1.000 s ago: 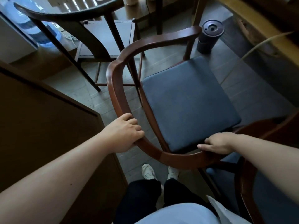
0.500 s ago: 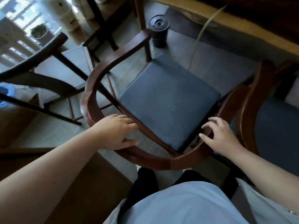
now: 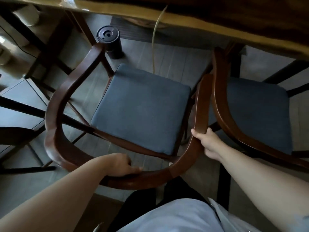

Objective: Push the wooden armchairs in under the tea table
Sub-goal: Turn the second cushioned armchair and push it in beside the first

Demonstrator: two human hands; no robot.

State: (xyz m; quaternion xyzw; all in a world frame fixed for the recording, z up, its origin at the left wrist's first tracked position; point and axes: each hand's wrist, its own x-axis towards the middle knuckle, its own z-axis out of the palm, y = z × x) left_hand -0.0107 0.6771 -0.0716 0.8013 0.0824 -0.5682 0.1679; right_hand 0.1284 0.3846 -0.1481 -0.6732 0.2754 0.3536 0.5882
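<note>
A wooden armchair (image 3: pixel 55 104) with a curved reddish-brown rail and a dark blue seat cushion (image 3: pixel 142 108) stands in front of me, facing the tea table (image 3: pixel 209 25) whose yellow-brown edge runs across the top. My left hand (image 3: pixel 118 164) rests closed on the back of the rail. My right hand (image 3: pixel 209 143) grips the rail's right arm. A second armchair (image 3: pixel 222 114) with a blue cushion stands close on the right, its arm almost touching the first and its front under the table edge.
A black cylindrical canister (image 3: pixel 109 41) stands on the floor just beyond the chair's left arm. A thin pale cord (image 3: pixel 154 37) hangs from the table. A dark-framed chair (image 3: pixel 25 108) stands at the left. The floor is grey planks.
The armchair has swung round to face the table and moved nearer to it. My left hand slid to the back of the rail; my right hand closed on the right arm.
</note>
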